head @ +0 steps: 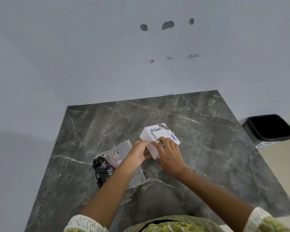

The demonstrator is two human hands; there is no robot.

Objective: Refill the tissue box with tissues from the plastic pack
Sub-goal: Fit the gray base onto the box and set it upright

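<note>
A white tissue box (155, 133) with stickers reading "Dart" and "Software Engineer" rests on the dark marble table (208, 148). My left hand (138, 152) grips the box's near left end. My right hand (170, 155) lies over its top near end, fingers pressing down. To the left lies the plastic tissue pack (110, 160), clear at the far end and black with white print at the near end; my left forearm crosses over part of it. The box's opening is hidden under my hands.
A black waste bin (269, 128) stands on the floor past the table's right edge. A grey wall with several patched holes rises behind the table. Bare marble surface lies beyond and to the right of the box.
</note>
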